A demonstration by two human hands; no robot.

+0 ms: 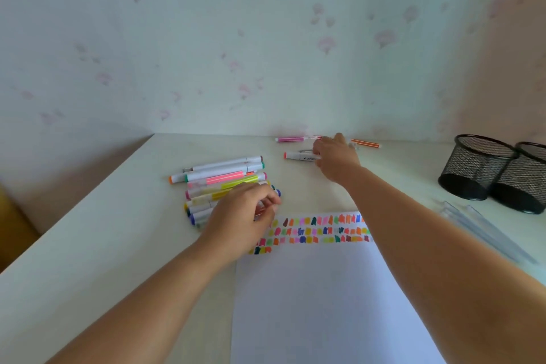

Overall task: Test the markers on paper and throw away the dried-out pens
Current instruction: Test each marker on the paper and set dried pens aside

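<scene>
While both bare forearms are extended over the pale table, the right hand is seen farther out than the left hand, close to the wall. Its fingers are curled down over one end of a white marker with an orange-red cap, which lies flat and sticks out to the left of that hand. Just beyond the right hand, a pink marker and an orange marker are laid along the wall edge, one to each side of the knuckles.

The left hand is placed on the near right end of a pile of markers, most of which is spread beyond it and to its left. Its fingers are bent and drawn together, and a small white and red piece is glimpsed beneath the fingertips; whether anything is actually pinched cannot be told.

Just under the left hand and between the two forearms, a sheet of paper is laid, with rows of coloured test strokes marked across its far edge. Well to the right of the right forearm, two black mesh pen cups are stood side by side, and a clear plastic item, too blurred to identify, is laid nearer than them.
</scene>
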